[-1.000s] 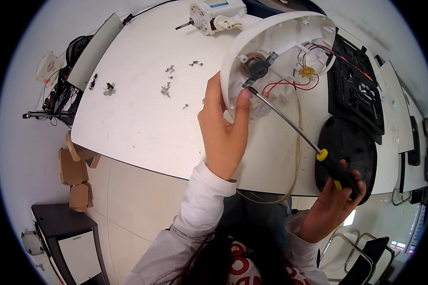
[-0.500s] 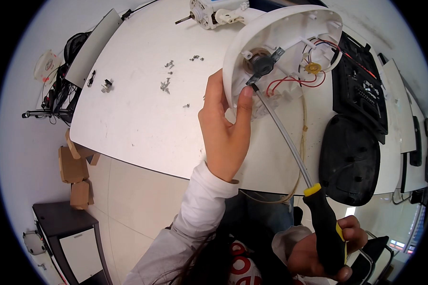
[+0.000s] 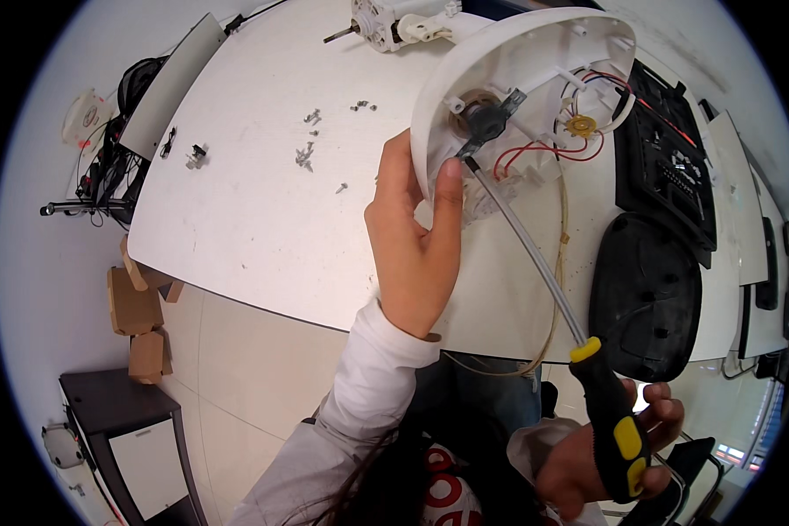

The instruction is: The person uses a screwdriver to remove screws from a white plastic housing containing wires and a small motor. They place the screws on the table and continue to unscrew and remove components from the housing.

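Head view: a screwdriver (image 3: pixel 618 425) slants from the lower right up to a white shell (image 3: pixel 454 77) right of upper centre.
The right hand (image 3: pixel 568 473), curled around the handle, sits lower than a second ago, and more of the handle's yellow shows. The left hand (image 3: pixel 416 241) pinches the shell's rim; its fingertips are hidden behind it. Whether the tip touches the dark bracket (image 3: pixel 485 124) is unclear. The upper edge cuts off a motor (image 3: pixel 377 24).

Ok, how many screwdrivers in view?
1: the screwdriver in the right hand, its shaft running up toward the dark bracket in the white shell. The tool case may hold others; its contents are too small to tell.
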The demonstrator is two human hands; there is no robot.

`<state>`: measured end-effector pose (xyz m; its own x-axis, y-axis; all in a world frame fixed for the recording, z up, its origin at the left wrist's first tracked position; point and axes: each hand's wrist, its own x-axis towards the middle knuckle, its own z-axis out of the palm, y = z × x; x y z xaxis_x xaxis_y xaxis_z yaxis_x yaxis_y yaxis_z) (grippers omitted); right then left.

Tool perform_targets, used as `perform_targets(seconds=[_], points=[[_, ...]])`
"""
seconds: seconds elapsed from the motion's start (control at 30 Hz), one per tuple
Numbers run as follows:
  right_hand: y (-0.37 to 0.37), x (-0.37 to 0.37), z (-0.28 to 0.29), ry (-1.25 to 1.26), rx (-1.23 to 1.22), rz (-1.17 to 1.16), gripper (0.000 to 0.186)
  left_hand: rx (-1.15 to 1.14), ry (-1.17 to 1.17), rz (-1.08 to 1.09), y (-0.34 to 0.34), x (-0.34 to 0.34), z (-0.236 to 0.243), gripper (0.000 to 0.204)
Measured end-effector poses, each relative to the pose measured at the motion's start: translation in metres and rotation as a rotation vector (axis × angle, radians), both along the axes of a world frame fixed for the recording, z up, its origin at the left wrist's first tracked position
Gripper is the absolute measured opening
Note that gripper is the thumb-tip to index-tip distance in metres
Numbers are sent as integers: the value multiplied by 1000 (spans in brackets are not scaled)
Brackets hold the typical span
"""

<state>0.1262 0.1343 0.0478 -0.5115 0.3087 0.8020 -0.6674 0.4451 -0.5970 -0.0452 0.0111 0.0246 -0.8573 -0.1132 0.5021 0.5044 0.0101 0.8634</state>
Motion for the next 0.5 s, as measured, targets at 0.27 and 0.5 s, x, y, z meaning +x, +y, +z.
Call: perform_targets(seconds=[0.27, 0.5], points=[[26, 39, -15, 28, -425, 320, 42, 0, -13, -15, -2, 1, 1, 26], [24, 22, -16, 5, 27, -137, 54, -30, -41, 13, -4, 3, 1, 26]])
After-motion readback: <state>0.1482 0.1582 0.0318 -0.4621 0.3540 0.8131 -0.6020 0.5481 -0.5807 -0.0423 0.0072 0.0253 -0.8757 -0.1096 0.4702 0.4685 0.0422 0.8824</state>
